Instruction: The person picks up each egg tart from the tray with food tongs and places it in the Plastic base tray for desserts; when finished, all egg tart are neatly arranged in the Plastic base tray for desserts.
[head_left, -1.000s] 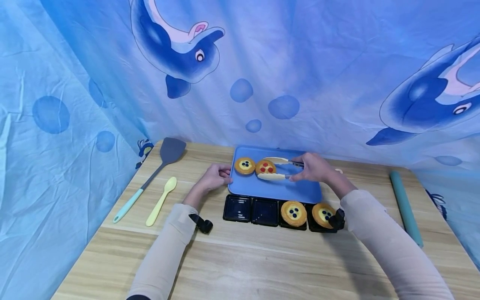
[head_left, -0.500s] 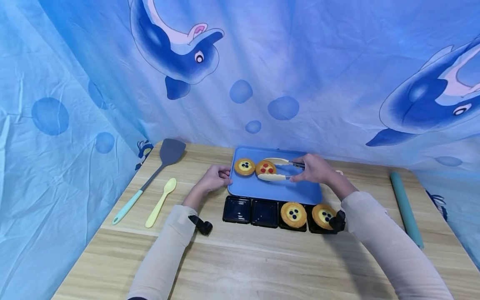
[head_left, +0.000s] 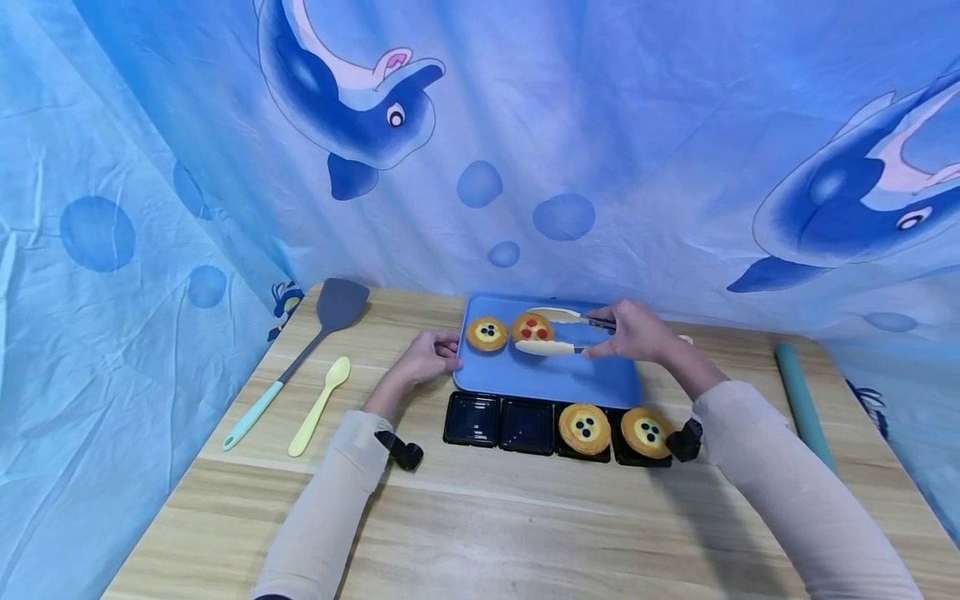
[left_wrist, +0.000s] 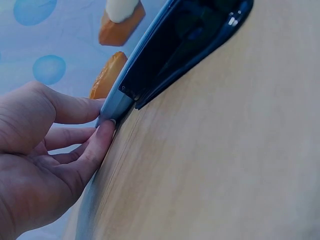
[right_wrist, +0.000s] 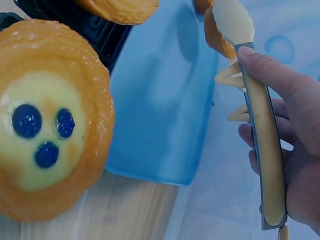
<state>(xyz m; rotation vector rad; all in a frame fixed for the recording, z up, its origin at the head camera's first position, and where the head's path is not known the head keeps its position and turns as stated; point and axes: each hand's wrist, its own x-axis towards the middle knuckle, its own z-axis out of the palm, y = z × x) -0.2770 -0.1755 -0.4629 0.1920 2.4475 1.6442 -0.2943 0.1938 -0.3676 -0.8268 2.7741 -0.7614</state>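
My right hand [head_left: 633, 333] grips a pair of tongs [right_wrist: 262, 135] with cream tips and metal-edged arms. Between the tips is a tart with red toppings [head_left: 533, 327], held just over the blue tray [head_left: 555, 385]; a shadow falls on the tray in the right wrist view. Beside it on the tray's left part lies a tart with blue berries [head_left: 487, 334]. With thumb and fingers, my left hand [head_left: 429, 357] pinches the tray's left edge, seen close in the left wrist view.
Several joined black square containers [head_left: 472, 419] stand along the tray's front; the two right ones hold blueberry tarts [head_left: 585, 429]. A grey spatula [head_left: 341, 305] and a yellow spoon [head_left: 320, 406] lie on the left. On the right lies a green roll [head_left: 804, 407].
The tongs have closed in on the red-topped tart and raised it slightly. My right hand has shifted a little right and up. My left hand stays at the tray's edge.
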